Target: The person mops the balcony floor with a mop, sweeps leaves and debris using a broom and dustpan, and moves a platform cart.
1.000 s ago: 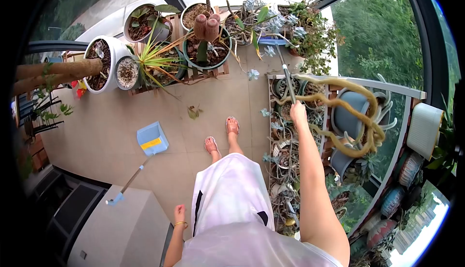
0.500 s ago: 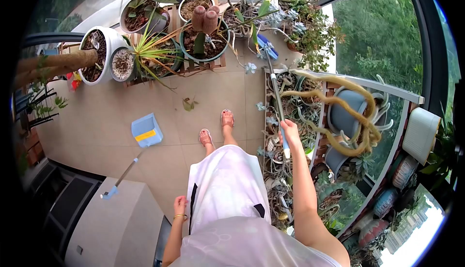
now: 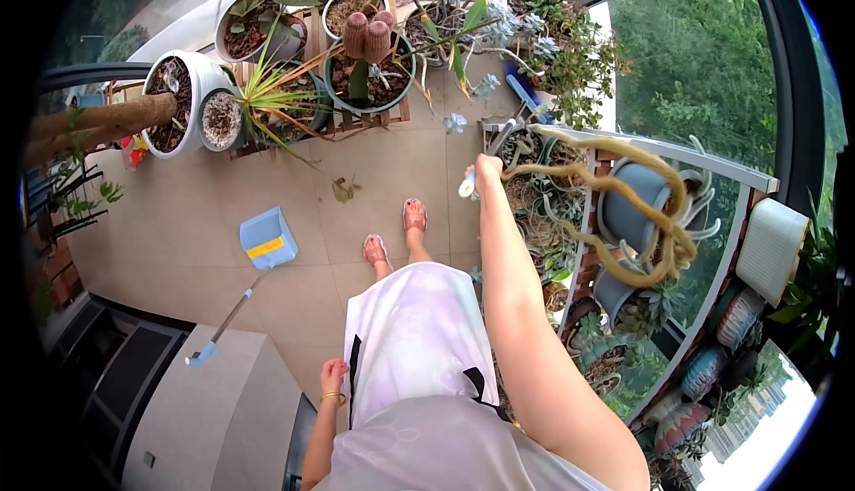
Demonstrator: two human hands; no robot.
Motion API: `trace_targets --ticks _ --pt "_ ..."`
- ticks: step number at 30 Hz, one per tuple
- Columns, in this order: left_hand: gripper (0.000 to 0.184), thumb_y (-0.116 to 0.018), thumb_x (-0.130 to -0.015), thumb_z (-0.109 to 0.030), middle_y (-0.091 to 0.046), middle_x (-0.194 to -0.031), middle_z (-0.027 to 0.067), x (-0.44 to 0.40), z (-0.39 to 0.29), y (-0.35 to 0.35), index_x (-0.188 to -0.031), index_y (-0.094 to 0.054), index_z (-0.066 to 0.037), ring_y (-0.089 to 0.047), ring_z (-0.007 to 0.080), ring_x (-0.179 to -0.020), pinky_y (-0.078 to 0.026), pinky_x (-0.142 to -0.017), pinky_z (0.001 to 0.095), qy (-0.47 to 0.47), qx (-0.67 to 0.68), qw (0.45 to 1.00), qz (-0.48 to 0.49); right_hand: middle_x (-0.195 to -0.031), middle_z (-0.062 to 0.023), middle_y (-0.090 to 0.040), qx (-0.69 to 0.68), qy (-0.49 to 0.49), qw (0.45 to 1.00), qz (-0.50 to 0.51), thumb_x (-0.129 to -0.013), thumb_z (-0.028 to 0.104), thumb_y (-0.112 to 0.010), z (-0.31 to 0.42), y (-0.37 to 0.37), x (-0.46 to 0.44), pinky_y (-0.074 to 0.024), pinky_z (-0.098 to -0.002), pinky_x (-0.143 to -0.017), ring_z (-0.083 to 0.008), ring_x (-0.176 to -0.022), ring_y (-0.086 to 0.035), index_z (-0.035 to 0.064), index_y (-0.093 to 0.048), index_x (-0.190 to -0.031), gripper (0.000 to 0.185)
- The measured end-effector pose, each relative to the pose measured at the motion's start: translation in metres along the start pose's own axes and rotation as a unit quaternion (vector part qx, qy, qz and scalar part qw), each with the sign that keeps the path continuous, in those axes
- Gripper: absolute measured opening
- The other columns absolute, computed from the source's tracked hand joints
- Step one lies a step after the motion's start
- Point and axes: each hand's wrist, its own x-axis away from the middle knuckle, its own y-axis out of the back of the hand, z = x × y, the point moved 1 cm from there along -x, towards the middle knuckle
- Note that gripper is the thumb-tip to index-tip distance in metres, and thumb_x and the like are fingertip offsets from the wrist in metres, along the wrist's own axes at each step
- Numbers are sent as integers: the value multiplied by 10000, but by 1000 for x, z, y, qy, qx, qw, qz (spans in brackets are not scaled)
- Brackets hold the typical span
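Note:
My right hand (image 3: pixel 485 170) is wrapped round the handle of a broom, with the pale handle end sticking out below the fist. The broom's blue head (image 3: pixel 524 88) is on the floor between the hanging succulents and the corner of the plant rack. My left hand (image 3: pixel 333 375) hangs beside my dress with its fingers curled; whether anything is in it is too small to tell. A blue dustpan (image 3: pixel 268 238) with a yellow label and a long handle rests on the tiles at the left. A leafy scrap (image 3: pixel 344 190) lies on the floor ahead of my feet.
Potted plants stand on low wooden racks at the front, among them a pot with round cacti (image 3: pixel 370 77) and a white pot (image 3: pixel 189 103). A rack (image 3: pixel 641 145) of succulents and a trailing cactus (image 3: pixel 659 215) runs along the right. A grey cabinet (image 3: pixel 214 411) is at lower left.
My right hand has moved left and forward with the broom handle. The blue broom head has shifted right, towards the corner of the rack, and turned. The dustpan stays on the floor.

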Motion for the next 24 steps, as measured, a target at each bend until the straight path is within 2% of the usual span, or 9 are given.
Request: trace_targets --ticks 2,4,8,12,14,15,18,20,24 --pt "229 -502 -858 -328 -602 -896 -2 -2 4 0 -966 -533 -128 -573 98 -803 -376 -646 255 -1 4 1000 -1 -571 -113 -448 -53 -40 998 5 -812 66 -393 7 -17 13 -399 -332 -361 -202 -428 -457 -18 -375 -808 86" --pt "231 -507 -854 -329 -609 -885 -6 -5 18 3 -970 -535 -130 -572 95 -800 -355 -591 248 12 -31 999 -7 -574 -106 -446 -114 -61 990 53 -838 96 -391 -3 -21 26 -398 -322 -358 -195 -426 -443 -7 -365 -830 106" --pt "231 -510 -852 -324 -615 -873 -1 -6 17 2 -968 -538 -127 -573 95 -795 -334 -543 241 5 -21 1000 1 -583 -86 -435 -155 -140 974 83 -890 183 -401 -10 -26 72 -383 -285 -358 -166 -432 -422 19 -327 -903 181" --pt "233 -513 -851 -321 -616 -877 8 -12 14 6 -966 -541 -120 -577 93 -780 -321 -525 226 -14 -13 1000 5 -604 -81 -435 -174 -158 965 116 -910 208 -380 -7 -13 120 -363 -261 -365 -144 -434 -396 37 -339 -920 176" --pt "236 -514 -850 -322 -616 -878 12 -12 11 4 -968 -542 -119 -579 93 -778 -319 -526 223 -13 -14 1000 8 -627 -78 -433 -238 -194 930 200 -912 215 -385 0 5 139 -349 -239 -366 -130 -444 -388 42 -357 -933 177" --pt "241 -515 -850 -325 -615 -881 12 -12 11 4 -972 -541 -118 -580 93 -784 -317 -524 222 -12 -22 1000 12 -647 -75 -432 -255 -231 920 189 -913 220 -390 9 12 150 -336 -220 -367 -115 -453 -379 41 -375 -931 181" --pt "251 -514 -851 -333 -612 -891 12 -13 4 4 -981 -538 -119 -582 95 -798 -322 -538 228 -13 -29 999 19 -651 -62 -433 -283 -278 887 237 -914 226 -402 6 39 148 -321 -201 -359 -96 -455 -370 18 -415 -970 215" --pt "256 -512 -852 -338 -611 -897 11 -9 -1 6 -985 -537 -121 -582 96 -806 -328 -553 234 -15 -23 999 20 -650 -58 -436 -240 -244 907 244 -911 222 -415 14 64 167 -310 -191 -356 -86 -460 -367 7 -424 -997 232" --pt "248 -507 -853 -347 -610 -905 -3 -2 -3 6 -985 -537 -139 -578 93 -825 -339 -610 254 -3 -15 1000 8 -650 -63 -451 -262 -218 899 276 -895 202 -451 13 114 201 -303 -183 -354 -79 -464 -357 13 -430 -1022 229"
